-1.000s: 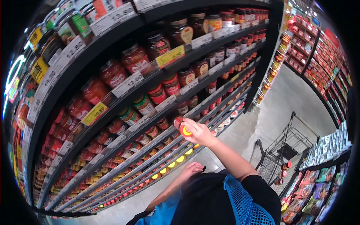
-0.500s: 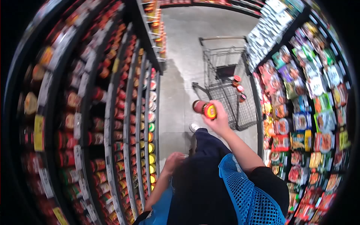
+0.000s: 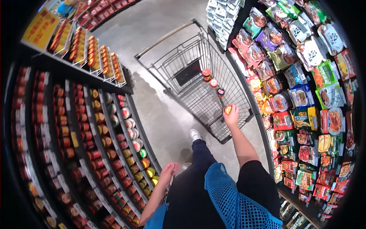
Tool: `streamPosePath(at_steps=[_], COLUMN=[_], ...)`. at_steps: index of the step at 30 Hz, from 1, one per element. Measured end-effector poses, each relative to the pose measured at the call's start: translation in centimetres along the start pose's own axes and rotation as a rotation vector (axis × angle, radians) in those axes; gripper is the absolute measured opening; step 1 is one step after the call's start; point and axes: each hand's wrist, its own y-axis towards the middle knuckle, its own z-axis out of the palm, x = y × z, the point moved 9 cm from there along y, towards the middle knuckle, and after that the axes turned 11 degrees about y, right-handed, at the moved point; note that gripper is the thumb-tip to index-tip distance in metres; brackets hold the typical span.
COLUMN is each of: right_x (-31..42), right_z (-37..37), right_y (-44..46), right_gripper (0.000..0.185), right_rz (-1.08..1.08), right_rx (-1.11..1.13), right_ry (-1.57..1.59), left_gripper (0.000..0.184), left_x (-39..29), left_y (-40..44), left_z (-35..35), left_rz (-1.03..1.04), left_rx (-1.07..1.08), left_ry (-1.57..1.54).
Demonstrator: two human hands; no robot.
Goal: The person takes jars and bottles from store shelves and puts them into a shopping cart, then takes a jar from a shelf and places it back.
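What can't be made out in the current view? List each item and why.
- Held jar, head view: much of its body is turned away or covered by the right grip.
- Left grip, head view: finger detail is blurred.
- Three jars in the cart, head view: label text too small.
- Shelf price tags, head view: too small to read.

A bright blue vest (image 3: pixel 228 192), its mesh dotted with small holes and bordered by plain blue edging, covers a black short-sleeved shirt (image 3: pixel 258 179); below are dark navy trousers (image 3: pixel 202 154) and a white shoe (image 3: pixel 195 134).
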Motion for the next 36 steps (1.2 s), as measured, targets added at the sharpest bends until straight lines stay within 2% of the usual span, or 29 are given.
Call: streamPosePath(at_steps=[3,6,11,15,18,30,36], right_x=[-5.0,-8.4,-10.9,-13.3,-13.9,-14.0,-13.6], right_z=[2.7,5.7,8.1,9.9,10.2,11.2,11.0], right_y=[2.9,5.7,8.3,9.6,10.0,10.9,10.9], right_gripper=[0.06,0.06,0.059,0.069,0.068,0.064,0.063], right_rz=[0.164,0.19,0.254,0.127,0.232,0.331,0.308], right_rx=[0.047,0.134,0.15,0.131,0.131,0.135,0.143], right_ry=[-0.047,-0.062,-0.047,-0.048,-0.016,-0.123,-0.153], left_gripper=[0.027,0.027,0.027,0.028,0.029,0.028,0.03], left_x=[-3.0,-6.0,-5.3,-4.3,-4.7,-4.7,-4.1], left_y=[1.9,3.9,6.5,6.9,6.8,6.3,6.5], left_z=[2.9,5.2,5.6,6.0,6.7,7.4,8.0], left_rz=[-0.071,-0.077,-0.141,-0.201,-0.196,-0.218,-0.21], left_rx=[0.047,0.066,0.035,0.044,0.051,-0.022,0.042], left_ry=[0.005,-0.011,0.034,0.087,0.102,0.049,0.105])
